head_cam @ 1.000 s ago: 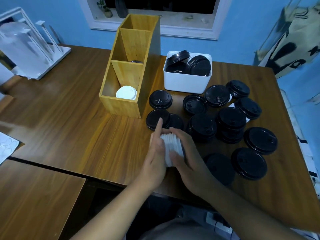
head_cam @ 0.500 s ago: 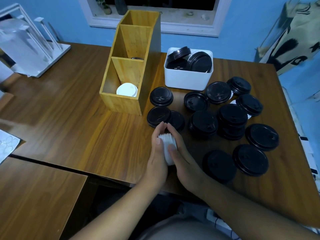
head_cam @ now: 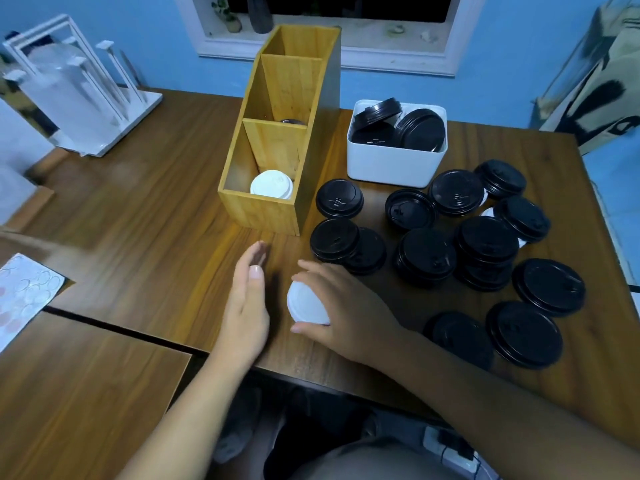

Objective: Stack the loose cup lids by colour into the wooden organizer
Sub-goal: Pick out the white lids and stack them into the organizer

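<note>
My right hand (head_cam: 346, 306) grips a stack of white lids (head_cam: 304, 304) turned on its side, just above the table near its front edge. My left hand (head_cam: 247, 299) is beside it on the left, flat, fingers apart, holding nothing. The wooden organizer (head_cam: 273, 209) stands behind the hands with three compartments; its nearest one holds white lids (head_cam: 271, 183), and a dark lid edge shows in the middle one. Several loose black lids (head_cam: 485, 244) lie singly and in short stacks on the table to the right.
A white tub (head_cam: 394, 164) holding black lids stands right of the organizer. A white rack (head_cam: 79, 95) with clear cups is at the back left. A sheet of round stickers (head_cam: 24, 292) lies at the left edge. The table's front edge runs just below my hands.
My left hand has let go of the white lid stack and moved left. The right hand now holds the stack alone, shifted left toward the organizer's front.
</note>
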Action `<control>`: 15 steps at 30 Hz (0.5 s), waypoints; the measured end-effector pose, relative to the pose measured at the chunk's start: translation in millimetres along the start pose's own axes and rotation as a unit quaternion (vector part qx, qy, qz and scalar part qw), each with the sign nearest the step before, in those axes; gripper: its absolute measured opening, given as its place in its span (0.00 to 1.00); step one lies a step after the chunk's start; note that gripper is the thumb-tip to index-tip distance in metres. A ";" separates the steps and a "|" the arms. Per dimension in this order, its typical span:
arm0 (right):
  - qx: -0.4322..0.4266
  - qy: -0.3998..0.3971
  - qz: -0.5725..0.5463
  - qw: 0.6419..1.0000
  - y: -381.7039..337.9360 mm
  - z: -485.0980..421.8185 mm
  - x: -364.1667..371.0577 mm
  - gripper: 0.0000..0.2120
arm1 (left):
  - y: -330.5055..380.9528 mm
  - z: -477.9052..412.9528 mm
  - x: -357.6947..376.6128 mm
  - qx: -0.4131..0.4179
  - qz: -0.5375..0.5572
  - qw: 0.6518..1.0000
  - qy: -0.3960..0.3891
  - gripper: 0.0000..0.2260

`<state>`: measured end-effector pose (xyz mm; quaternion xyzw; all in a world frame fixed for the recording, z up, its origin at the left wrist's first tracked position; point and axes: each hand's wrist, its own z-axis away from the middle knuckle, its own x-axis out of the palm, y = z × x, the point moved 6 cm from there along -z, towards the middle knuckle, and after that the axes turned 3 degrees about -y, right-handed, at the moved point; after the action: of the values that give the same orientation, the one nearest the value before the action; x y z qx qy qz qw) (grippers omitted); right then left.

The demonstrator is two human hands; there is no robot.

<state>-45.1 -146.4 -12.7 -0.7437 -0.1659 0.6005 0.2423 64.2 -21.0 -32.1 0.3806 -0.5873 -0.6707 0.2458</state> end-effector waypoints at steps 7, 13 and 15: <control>-0.067 -0.029 0.179 0.981 -0.2 -7.3 16.6 0.32 | 2.5 -5.9 16.2 0.053 -0.159 0.984 -0.053 0.24; -0.061 -0.068 0.183 0.979 1.5 -2.9 7.4 0.38 | 2.4 -2.2 9.1 0.086 -0.234 0.966 -0.069 0.26; -0.068 -0.088 0.195 0.975 4.8 3.4 -0.7 0.43 | 3.7 -2.6 6.8 0.091 -0.249 0.962 -0.074 0.26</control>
<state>-48.8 -150.3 -15.3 -0.7209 -0.0789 0.6864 0.0541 61.8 -28.6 -30.1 0.4849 -0.5490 -0.6807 -0.0080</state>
